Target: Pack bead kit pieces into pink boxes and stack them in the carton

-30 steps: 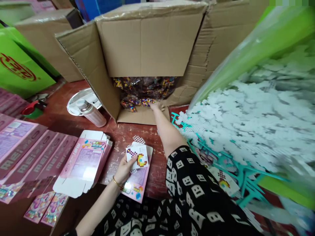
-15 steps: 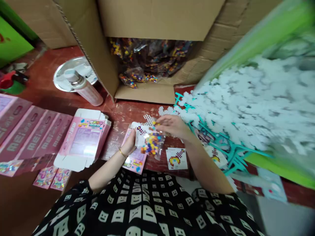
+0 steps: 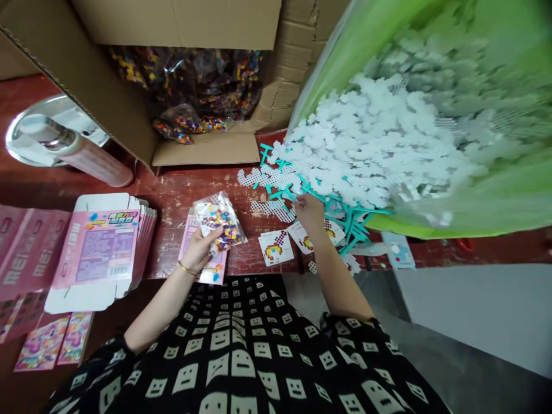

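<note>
My left hand (image 3: 199, 248) is closed on a clear plastic bag (image 3: 228, 230) of small coloured pieces, its thumb lying across the front. Beneath that hand lies a flat pink box (image 3: 214, 274). My right hand (image 3: 308, 211) is at the pile of teal plastic pieces (image 3: 345, 215), fingers curled together; whatever they pinch is hidden. White grid pieces (image 3: 271, 210) lie just left of it. Square cards with a pixel picture, one card (image 3: 276, 248) fully visible, lie below and left of my right hand, and others sit partly under the wrist.
A cardboard box (image 3: 207, 150) with several bags of coloured pieces stands at the back. To the right, a large green bag (image 3: 431, 227) spills white pieces (image 3: 366, 149). Flattened pink boxes (image 3: 103, 253) are stacked at left, near a bottle (image 3: 95, 158) and metal tray (image 3: 12, 138).
My right hand has left the bag and moved right to the teal pieces. My left hand keeps hold of the bag. The camera view has swung to the right.
</note>
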Available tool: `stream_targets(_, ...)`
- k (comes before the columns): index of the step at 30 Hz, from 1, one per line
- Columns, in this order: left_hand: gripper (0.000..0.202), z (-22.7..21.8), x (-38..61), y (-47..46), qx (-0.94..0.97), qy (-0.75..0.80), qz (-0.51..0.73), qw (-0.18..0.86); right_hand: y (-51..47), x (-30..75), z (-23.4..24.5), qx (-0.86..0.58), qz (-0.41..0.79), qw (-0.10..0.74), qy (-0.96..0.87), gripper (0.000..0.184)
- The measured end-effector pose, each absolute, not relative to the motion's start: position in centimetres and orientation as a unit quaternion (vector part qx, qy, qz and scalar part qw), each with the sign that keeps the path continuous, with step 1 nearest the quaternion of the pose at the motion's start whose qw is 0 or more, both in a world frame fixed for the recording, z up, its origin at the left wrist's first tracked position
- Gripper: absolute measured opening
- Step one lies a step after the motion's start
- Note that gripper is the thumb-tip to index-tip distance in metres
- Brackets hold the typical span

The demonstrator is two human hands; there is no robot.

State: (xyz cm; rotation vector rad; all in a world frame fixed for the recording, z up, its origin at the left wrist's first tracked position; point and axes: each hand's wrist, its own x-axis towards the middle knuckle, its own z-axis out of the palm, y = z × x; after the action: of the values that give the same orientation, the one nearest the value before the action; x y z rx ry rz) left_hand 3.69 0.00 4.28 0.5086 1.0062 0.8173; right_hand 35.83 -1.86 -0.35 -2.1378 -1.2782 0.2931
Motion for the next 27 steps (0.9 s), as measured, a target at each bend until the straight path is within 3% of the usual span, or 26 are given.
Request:
stream_targets(5, 0.064, 4.2, 5.2, -0.7, 0.291, 0.445, 0.381, 0.756, 4.1, 35.8, 0.1, -0.829, 0.154, 0.266, -0.467, 0.05)
stream_targets(8, 0.061, 3.9, 5.0, -0.7, 0.299, 0.429, 0.394, 0.756, 4.5, 37.6, 2.1, -0.829, 0.242, 0.275, -0.423, 0.067)
stream_targets(13, 0.066, 2.7, 4.2, -0.6, 0.341, 0.415, 0.417, 0.733, 0.7, 35.3, 7.5, -0.649, 0.461, 0.448, -0.408, 0.068)
stream_targets(17, 0.053, 2.7, 4.0, -1.2, 0.393, 0.408, 0.4, 0.72, -1.7, 26.3, 8.9, -0.555, 0.547, 0.431, -0.456, 0.057)
stream_targets(20, 0.053, 3.3, 3.3, -1.9, 0.414, 0.401, 0.4, 0.713, -1.6, 20.9, 7.1, -0.552, 0.532, 0.415, -0.491, 0.059)
stream_targets(24, 0.058, 3.9, 2.0, -2.2, 0.454, 0.372, 0.404, 0.701, -1.1, 19.0, 5.2, -0.609, 0.376, 0.46, -0.525, 0.064)
stream_targets(27, 0.06, 4.3, 1.4, -1.2, 0.488, 0.335, 0.37, 0.716, -0.6, 19.8, 5.3, -0.56, 0.464, 0.438, -0.53, 0.078)
